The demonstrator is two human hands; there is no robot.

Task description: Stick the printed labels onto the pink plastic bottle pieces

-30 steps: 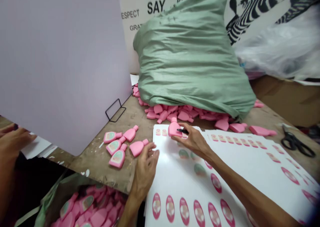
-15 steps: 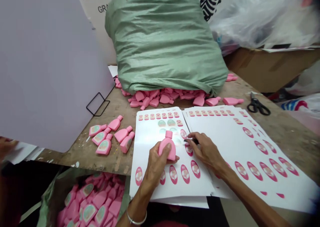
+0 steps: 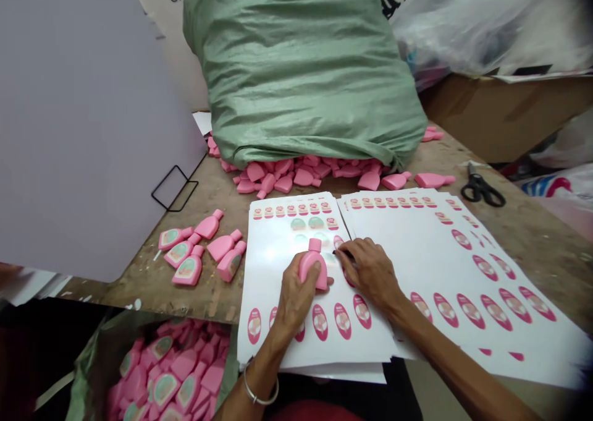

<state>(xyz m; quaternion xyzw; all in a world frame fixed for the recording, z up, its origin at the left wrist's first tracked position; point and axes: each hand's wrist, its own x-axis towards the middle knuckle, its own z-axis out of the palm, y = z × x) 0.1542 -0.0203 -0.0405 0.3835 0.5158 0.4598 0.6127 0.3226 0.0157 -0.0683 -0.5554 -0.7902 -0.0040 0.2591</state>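
Observation:
A small pink plastic bottle point(image 3: 314, 264) with its cap up is gripped between the thumb and fingers of my left hand point(image 3: 295, 297). Its visible face carries no label. Below it lies a stack of sticker sheets point(image 3: 271, 266), with pink oval stickers and pale green ones on the top sheet. My right hand point(image 3: 373, 272) pinches a thin dark pointed tool point(image 3: 336, 252), most of it hidden by the fingers, with the tip at the green stickers near the sheet's right side. A second stack of sticker sheets point(image 3: 398, 242) lies under my right forearm.
Several pink bottles point(image 3: 188, 269), some labelled, lie left of the sheets. A big green sack point(image 3: 306, 81) stands behind, bottles spilling beneath it. Black scissors point(image 3: 482, 192) rest at right. An open sack of bottles point(image 3: 185, 365) sits below the table edge. A grey panel point(image 3: 92, 130) rises at left.
My right hand has moved slightly left and up, bringing the dark tool's tip closer to the bottle and the green stickers. My left hand still holds the bottle. The camera view has shifted a little.

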